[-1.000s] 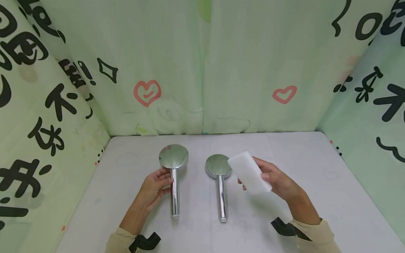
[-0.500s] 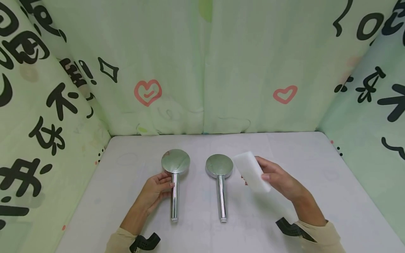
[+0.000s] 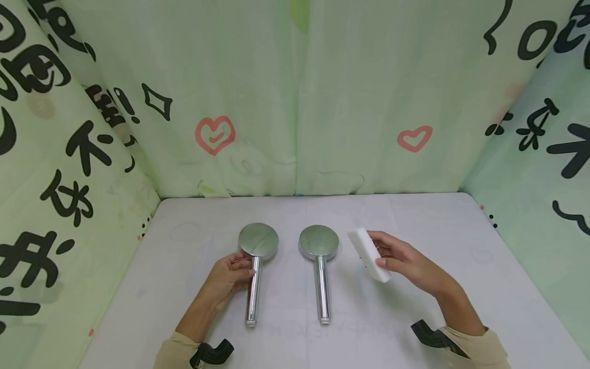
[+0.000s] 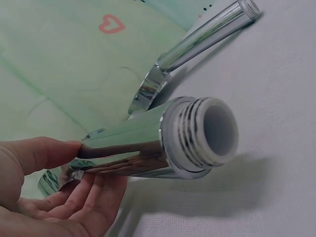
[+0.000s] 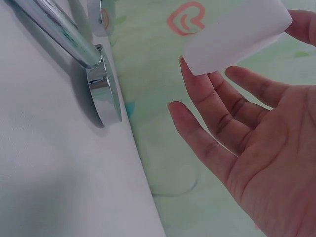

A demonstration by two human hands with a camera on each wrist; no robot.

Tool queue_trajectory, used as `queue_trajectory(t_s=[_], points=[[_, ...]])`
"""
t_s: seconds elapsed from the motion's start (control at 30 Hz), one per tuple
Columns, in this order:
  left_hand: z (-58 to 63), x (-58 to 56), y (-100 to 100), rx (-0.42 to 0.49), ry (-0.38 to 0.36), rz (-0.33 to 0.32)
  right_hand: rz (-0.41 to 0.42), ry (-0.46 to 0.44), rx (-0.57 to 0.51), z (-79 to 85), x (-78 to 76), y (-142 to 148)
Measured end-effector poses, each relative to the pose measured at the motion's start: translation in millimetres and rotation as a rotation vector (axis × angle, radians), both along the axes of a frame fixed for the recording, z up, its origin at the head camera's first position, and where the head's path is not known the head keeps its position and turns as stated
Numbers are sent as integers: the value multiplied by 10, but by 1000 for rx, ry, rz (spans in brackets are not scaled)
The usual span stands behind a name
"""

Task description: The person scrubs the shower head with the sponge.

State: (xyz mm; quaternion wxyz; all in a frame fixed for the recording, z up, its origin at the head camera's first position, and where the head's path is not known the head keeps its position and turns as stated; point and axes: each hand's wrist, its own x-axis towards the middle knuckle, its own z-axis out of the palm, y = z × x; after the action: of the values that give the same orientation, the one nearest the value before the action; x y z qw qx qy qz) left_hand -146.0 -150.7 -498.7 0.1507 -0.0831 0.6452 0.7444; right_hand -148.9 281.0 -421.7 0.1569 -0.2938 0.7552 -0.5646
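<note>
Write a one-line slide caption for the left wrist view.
A left hand grips a chrome shower head, its threaded end toward the camera; a second shower head lies beyond.

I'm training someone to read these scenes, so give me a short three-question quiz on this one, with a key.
1. Multiple choice: what does the right hand hold? A) a cup; B) a white block; C) a red pen.
2. True or false: the shower head nearer the right hand lies on the table with no hand on it.
3. Fill in the blank: in the left wrist view, the near end of the shower head held by the left hand has a screw ____.

Key: 1. B. 2. True. 3. Thread.
</note>
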Motion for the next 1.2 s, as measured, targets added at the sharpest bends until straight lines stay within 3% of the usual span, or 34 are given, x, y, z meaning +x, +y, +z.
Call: queue_trajectory(t_s=[0.6,1.2], points=[[-81,-31,56,-83,37,26,-25,12,22,-40,14,100],[15,-29,49,-263,4,61,-28,17,24,-75,-15,102]])
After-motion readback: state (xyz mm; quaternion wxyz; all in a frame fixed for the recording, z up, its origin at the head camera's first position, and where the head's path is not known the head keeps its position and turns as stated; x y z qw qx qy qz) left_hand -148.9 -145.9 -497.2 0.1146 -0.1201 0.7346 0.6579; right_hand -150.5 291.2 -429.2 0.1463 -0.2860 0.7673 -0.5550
